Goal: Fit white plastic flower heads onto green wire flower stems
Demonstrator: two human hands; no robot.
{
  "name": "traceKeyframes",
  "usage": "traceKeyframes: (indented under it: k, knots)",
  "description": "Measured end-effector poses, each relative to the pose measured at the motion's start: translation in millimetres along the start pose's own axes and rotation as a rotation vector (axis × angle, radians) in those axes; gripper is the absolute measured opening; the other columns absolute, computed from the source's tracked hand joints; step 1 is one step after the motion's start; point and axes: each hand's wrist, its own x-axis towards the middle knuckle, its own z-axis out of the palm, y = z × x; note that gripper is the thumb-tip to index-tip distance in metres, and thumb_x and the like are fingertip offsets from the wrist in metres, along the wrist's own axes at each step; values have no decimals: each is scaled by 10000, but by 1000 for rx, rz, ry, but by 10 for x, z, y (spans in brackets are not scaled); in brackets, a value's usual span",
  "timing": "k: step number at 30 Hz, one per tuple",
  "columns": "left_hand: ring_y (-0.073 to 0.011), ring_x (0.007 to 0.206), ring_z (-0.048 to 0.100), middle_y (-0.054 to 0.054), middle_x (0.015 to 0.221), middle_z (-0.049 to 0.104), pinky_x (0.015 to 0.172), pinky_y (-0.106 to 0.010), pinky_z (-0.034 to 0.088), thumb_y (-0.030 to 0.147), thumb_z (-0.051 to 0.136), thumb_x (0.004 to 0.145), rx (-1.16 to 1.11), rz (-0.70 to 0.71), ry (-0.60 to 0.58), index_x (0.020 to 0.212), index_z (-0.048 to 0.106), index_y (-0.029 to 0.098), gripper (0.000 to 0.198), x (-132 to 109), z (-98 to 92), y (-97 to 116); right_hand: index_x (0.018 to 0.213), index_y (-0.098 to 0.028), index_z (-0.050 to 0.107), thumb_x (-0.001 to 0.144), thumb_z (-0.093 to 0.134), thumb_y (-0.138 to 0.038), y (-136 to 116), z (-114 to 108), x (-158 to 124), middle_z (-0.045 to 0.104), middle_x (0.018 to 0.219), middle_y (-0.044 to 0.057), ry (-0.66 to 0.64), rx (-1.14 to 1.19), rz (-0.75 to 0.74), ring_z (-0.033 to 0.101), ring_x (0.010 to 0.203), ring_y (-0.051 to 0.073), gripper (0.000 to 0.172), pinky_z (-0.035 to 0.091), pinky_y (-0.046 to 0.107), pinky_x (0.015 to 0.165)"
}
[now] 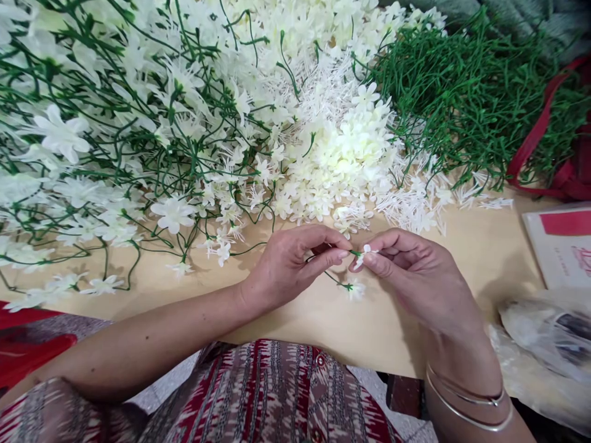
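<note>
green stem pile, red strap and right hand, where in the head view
Green stem pile (443, 101), head view: near its middle.
Red strap (537, 131), head view: its curved left part.
Right hand (422, 280), head view: middle of the hand.

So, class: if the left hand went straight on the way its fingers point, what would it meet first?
Probably the small white flower held by the right hand, though depth is unclear.

Flowers (173, 214) left (stems (443, 104) right)
</note>
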Motion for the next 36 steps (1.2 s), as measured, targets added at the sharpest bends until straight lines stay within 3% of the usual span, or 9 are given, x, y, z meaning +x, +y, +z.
traceKeyframes:
  k: [7, 36]
  knots:
    - [-115, 726, 719, -28, 848, 804, 702, -213, 569, 289, 674, 997, -42, -15, -24, 936, 760, 182, 150, 7, 8, 37, 799, -253, 766, 798, 887, -381, 5, 13, -6, 796, 726, 13, 3, -22, -3, 750, 659, 156, 177, 619, 267, 648]
    - [-112, 733, 739, -18, 830, 794, 724, -192, 560, 232, 680, 999, -76, 4, -13, 935, 724, 160, 106, 48, -17, 55, 821, -238, 754, 782, 903, -372, -129, 47, 36, 800, 733, 8, -54, 8, 155, 756, 690, 154, 204, 606, 237, 688]
